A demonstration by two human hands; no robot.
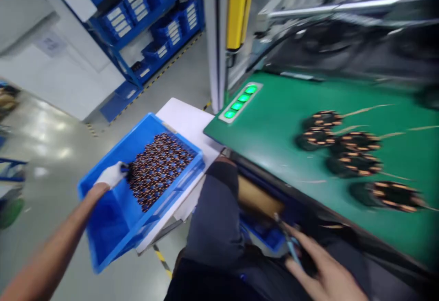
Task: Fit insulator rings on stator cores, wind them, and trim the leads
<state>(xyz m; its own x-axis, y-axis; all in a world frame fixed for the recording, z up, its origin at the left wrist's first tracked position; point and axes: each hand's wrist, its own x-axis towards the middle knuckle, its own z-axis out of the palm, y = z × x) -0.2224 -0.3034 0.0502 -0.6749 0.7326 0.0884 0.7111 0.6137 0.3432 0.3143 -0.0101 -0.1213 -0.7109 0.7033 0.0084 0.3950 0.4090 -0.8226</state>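
My left hand [113,176], in a white glove, reaches into a blue bin [103,214] on the left. Its fingers are drawn together at the edge of a packed layer of small dark parts with copper windings [159,168]. Something dark and blue shows at the fingertips, too blurred to name. My bare right hand [320,264] is closed around a pair of pliers [291,245] with light blue handles. The metal tip points up and left, over my lap and below the front edge of the green bench. Motion blurs the pliers' jaws.
On the green bench mat [274,122] stand several copper-wound stators [360,141] with pale wire tails. A strip of lit green buttons [240,102] lies at its left corner. The bin rests on a white stand [185,113]. Blue shelving [137,22] with labelled boxes is behind.
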